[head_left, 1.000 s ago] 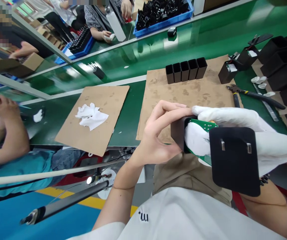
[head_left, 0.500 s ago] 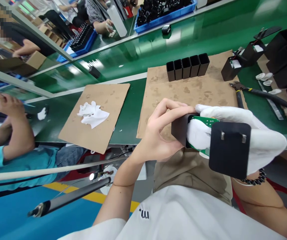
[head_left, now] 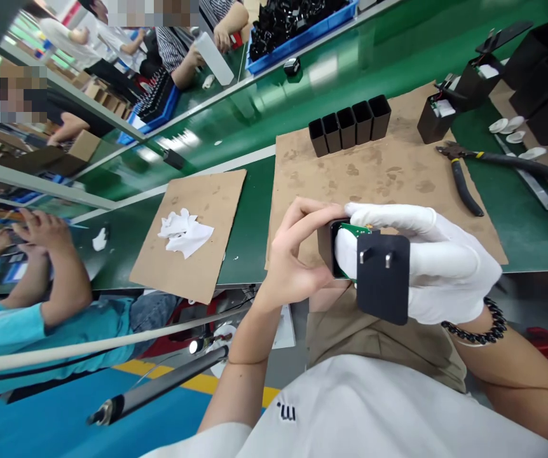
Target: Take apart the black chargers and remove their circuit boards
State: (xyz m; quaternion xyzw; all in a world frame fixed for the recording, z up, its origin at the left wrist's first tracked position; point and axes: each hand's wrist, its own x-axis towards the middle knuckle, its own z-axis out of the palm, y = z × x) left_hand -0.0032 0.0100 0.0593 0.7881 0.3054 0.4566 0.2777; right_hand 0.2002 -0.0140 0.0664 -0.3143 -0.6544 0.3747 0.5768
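Observation:
My bare left hand (head_left: 297,261) is wrapped round a small black rectangular case (head_left: 327,245), its open end facing right. In my white-gloved right hand (head_left: 445,264) is a black end plate (head_left: 383,278) with two metal prongs. A green circuit board (head_left: 357,230) joins this plate, with a white pad (head_left: 347,252) over it. The board's left part sits inside the case and is hidden there. A gap remains between plate and case mouth. Both hands hold the parts above the front edge of the bench, over my lap.
Several empty black cases (head_left: 346,127) stand in a row on cardboard (head_left: 398,159). Pliers (head_left: 462,172) lie to the right, near filled cases (head_left: 436,119). White scraps (head_left: 185,232) rest on another cardboard sheet (head_left: 202,280). A co-worker's arm (head_left: 64,261) is at far left.
The circuit board has gone deeper into the case, and the end plate is closer to its mouth. My right hand has moved left. The whole view has shifted slightly.

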